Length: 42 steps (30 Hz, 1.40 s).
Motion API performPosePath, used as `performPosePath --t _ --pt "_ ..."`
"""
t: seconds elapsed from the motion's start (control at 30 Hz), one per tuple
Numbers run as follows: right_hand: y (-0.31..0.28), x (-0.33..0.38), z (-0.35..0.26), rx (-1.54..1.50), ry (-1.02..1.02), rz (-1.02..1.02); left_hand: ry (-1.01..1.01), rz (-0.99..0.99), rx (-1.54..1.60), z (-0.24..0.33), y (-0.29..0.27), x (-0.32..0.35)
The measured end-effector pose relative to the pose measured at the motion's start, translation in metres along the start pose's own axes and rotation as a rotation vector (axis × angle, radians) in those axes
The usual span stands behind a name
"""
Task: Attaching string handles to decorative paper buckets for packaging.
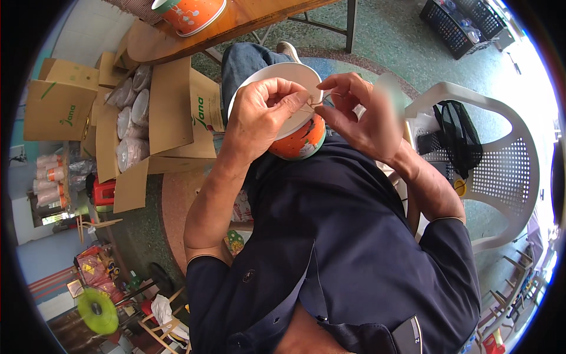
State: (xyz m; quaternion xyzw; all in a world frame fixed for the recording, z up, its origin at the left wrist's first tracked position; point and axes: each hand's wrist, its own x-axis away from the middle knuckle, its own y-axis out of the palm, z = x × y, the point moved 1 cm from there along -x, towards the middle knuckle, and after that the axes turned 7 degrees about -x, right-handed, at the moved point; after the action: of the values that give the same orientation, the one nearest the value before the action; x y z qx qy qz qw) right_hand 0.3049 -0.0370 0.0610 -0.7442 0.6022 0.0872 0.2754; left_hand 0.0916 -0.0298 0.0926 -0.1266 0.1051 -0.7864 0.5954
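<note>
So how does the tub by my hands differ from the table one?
The near tub shows its broad white end; the far tub shows mostly its side. The left hand partly hides the near tub; the picture's edge cuts the far tub. Both are orange and green.

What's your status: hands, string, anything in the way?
Left hand pinching string. Right hand at string, grip unclear. Orange bucket below hands. Nothing seen blocking.

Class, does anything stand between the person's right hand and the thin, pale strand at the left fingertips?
Nothing visible does: the right hand has its fingertips right beside the thin, pale strand at the left hand. The round orange-and-white bucket is beneath them, not between.
</note>
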Motion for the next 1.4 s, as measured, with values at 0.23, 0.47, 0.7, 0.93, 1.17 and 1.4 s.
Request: performPosePath --t 0.23,0.47,0.7,0.93,1.17,1.4 --pt "0.001 0.001 0.003 0.288 -0.346 0.049 -0.044 -0.069 0.119 -0.006 -0.003 -0.001" --pt "0.002 0.001 0.000 0.317 -0.369 0.046 -0.042 -0.072 0.127 -0.003 -0.002 0.001" --pt "0.004 -0.001 0.004 0.311 -0.450 0.066 -0.032 -0.082 0.119 -0.005 0.000 0.001" --pt "0.003 -0.001 -0.002 0.281 -0.426 0.095 -0.042 -0.095 0.117 -0.004 0.000 0.001" --pt "0.001 0.000 0.001 0.132 -0.243 0.037 -0.047 -0.070 0.141 -0.007 -0.002 -0.001" --pt "-0.007 0.000 0.003 0.126 -0.128 -0.052 -0.033 -0.093 0.241 -0.009 -0.009 0.001"
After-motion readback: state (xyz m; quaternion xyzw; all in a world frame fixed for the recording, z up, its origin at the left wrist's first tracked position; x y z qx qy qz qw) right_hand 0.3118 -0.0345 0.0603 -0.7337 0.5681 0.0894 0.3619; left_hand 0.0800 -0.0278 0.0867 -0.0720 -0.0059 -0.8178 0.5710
